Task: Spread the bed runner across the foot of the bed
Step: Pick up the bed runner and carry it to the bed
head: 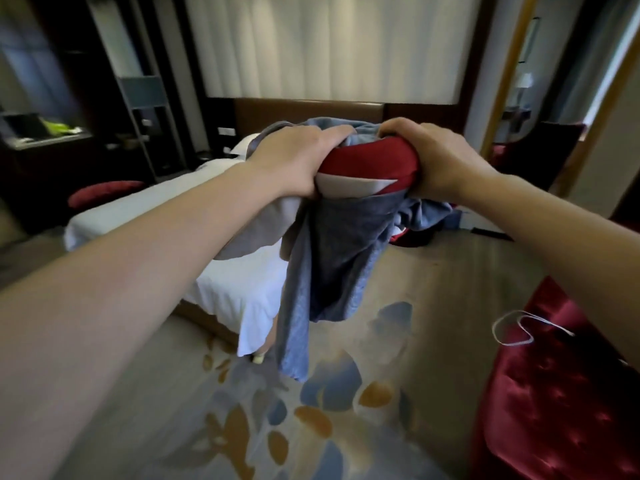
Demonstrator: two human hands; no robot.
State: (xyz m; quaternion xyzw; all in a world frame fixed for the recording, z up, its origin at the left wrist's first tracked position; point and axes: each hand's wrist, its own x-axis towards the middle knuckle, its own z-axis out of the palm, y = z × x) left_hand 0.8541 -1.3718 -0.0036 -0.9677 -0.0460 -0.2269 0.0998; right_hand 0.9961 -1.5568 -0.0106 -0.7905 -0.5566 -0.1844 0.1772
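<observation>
- Head view, hands: the left hand (298, 161) and the right hand (440, 161) are raised side by side at arm's length. Each grip is clamped on the top of one bunched cloth, with the fingers curled over it.
- Head view, task item: that cloth is the bed runner (367, 164). It is held in the air, over the carpet (346, 393) and just off the near corner of the bed (235, 292). It does not appear to touch either. A red and white band shows between the two hands. Grey-blue folds hang below them in a long, loose tail.
- Head view, bed: the white-sheeted bed lies ahead and to the left, with a red cushion (104, 192) on its far left side. No runner lies across the foot.
- Head view, surroundings: a red upholstered seat (554, 393) stands at lower right with a white cord (516, 329) on it. A pale curtain (329, 46) hangs behind the headboard.
- Handling, by judgement: the runner is soft, limp and light. It holds no shape and collapses into folds, and it is not fragile. The smooth red face may slide on the sheet.
- Hold points, by judgement: the present hold gathers the middle and keeps the cloth bunched. Find one long edge and take it with the hands well apart, so the length can fall open.
- Progress, by judgement: early. The runner is not yet unfolded or laid.
</observation>
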